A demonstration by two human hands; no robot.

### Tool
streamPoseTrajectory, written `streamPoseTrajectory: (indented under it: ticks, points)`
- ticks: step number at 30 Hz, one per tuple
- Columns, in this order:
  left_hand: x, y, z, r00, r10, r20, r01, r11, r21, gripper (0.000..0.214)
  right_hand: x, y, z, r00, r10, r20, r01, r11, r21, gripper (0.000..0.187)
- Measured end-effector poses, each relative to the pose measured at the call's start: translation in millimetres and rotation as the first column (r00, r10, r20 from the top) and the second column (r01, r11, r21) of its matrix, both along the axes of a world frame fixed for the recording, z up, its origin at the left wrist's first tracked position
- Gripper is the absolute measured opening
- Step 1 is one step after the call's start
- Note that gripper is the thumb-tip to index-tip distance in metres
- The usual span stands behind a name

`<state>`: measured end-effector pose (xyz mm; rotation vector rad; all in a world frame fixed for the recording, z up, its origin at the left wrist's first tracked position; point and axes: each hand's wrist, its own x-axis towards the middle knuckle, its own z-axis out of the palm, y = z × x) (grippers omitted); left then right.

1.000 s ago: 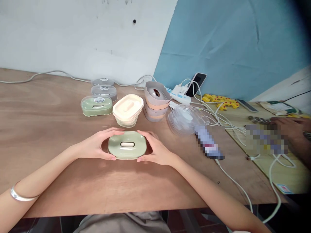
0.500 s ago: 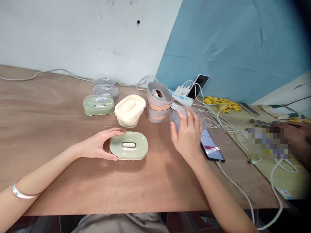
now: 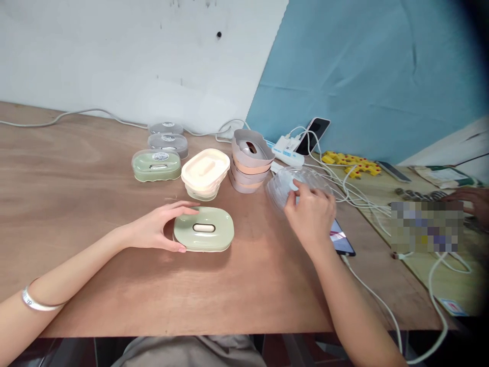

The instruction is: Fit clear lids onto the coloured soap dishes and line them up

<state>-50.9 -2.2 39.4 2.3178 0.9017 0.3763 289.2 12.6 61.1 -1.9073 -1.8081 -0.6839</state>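
Observation:
A light green oval soap box point(image 3: 208, 239) with a slot in its top rests on the table in front of me. My left hand point(image 3: 158, 227) grips its left end, thumb at the near side and fingers at the far side. To the right, my right hand point(image 3: 311, 216) is at a stack of clear plastic lids point(image 3: 280, 188), thumb and index finger pinched at the uppermost lid. Beyond the soap box stand a pile of cream trays point(image 3: 206, 168) and a stack of grey-mauve slotted shells point(image 3: 250, 153) with orange-looking layers between.
Finished-looking lidded boxes, green point(image 3: 156, 165) and grey point(image 3: 168, 144), stand in a row at the back left. A phone point(image 3: 344, 239), white cables point(image 3: 351, 199) and a power strip point(image 3: 288, 153) lie at right. Another person's hand point(image 3: 469, 199) is at far right.
My right hand has shifted slightly right over the clear lids, and its spread fingers have curled into a pinch. My left hand stays on the green soap box.

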Motion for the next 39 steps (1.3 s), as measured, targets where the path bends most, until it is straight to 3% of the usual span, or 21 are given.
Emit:
streamPoseTrajectory:
  ticks: [11, 14, 17, 19, 22, 23, 24, 25, 27, 28, 30, 32, 35, 39]
  points:
    - [0.4, -0.8, -0.1, 0.999, 0.01, -0.041, -0.009, 1.0, 0.008, 0.066, 5.4, 3.1, 0.7, 0.995, 0.03, -0.09, -0.021, 0.994, 0.11, 0.024]
    - [1.2, -0.8, 0.2, 0.999, 0.007, -0.053, -0.006, 1.0, 0.016, 0.063, 13.2, 6.3, -2.5, 0.995, 0.049, -0.089, -0.03, 0.979, 0.201, 0.019]
    - [1.3, -1.2, -0.2, 0.999, 0.004, -0.051, -0.003, 1.0, 0.026, 0.065, 19.2, 7.9, -4.8, 0.989, 0.118, -0.094, -0.067, 0.902, 0.426, 0.015]
    - [1.0, -1.7, -1.3, 1.0, 0.003, -0.031, -0.003, 1.0, 0.028, 0.072, 16.2, 6.0, -3.2, 0.965, 0.229, -0.125, -0.101, 0.769, 0.631, 0.01]
    - [0.4, -2.6, -3.8, 0.999, 0.029, 0.03, -0.029, 0.999, -0.017, 0.088, -1.9, -2.8, 5.3, 0.839, 0.509, -0.193, -0.127, 0.528, 0.839, 0.011]
    - [0.3, -2.8, -4.6, 0.998, 0.043, 0.05, -0.041, 0.998, -0.041, 0.094, -10.1, -7.0, 9.0, 0.766, 0.601, -0.226, -0.126, 0.485, 0.865, 0.014]
    - [0.4, -2.9, -5.3, 0.996, 0.055, 0.068, -0.051, 0.997, -0.064, 0.099, -18.3, -11.4, 12.4, 0.683, 0.681, -0.263, -0.127, 0.466, 0.876, 0.017]
    - [0.5, -3.0, -5.8, 0.995, 0.063, 0.081, -0.056, 0.995, -0.079, 0.102, -26.1, -15.6, 15.3, 0.585, 0.738, -0.336, -0.129, 0.494, 0.86, 0.018]
    - [0.9, -2.9, -6.1, 0.993, 0.07, 0.092, -0.061, 0.994, -0.096, 0.106, -38.7, -22.3, 17.9, 0.338, 0.768, -0.544, -0.137, 0.612, 0.779, 0.02]
    - [1.1, -2.8, -6.0, 0.993, 0.072, 0.093, -0.063, 0.993, -0.1, 0.106, -43.4, -24.4, 17.3, 0.191, 0.717, -0.67, -0.146, 0.696, 0.703, 0.021]
    - [1.5, -2.8, -5.4, 0.993, 0.071, 0.091, -0.062, 0.993, -0.102, 0.106, -50.2, -26.2, 12.6, -0.087, 0.486, -0.869, -0.189, 0.849, 0.494, 0.028]
    - [1.7, -2.9, -4.7, 0.994, 0.065, 0.088, -0.056, 0.994, -0.098, 0.106, -54.5, -25.4, 4.4, -0.248, 0.184, -0.951, -0.275, 0.928, 0.251, 0.035]
    - [1.6, -3.7, -4.0, 0.993, 0.063, 0.096, -0.053, 0.994, -0.095, 0.104, -57.9, -22.1, -9.5, -0.281, -0.165, -0.945, -0.445, 0.895, -0.024, 0.036]
    - [1.2, -4.0, -4.3, 0.991, 0.062, 0.114, -0.052, 0.994, -0.092, 0.101, -57.9, -17.3, -21.8, -0.201, -0.309, -0.93, -0.59, 0.796, -0.137, 0.037]
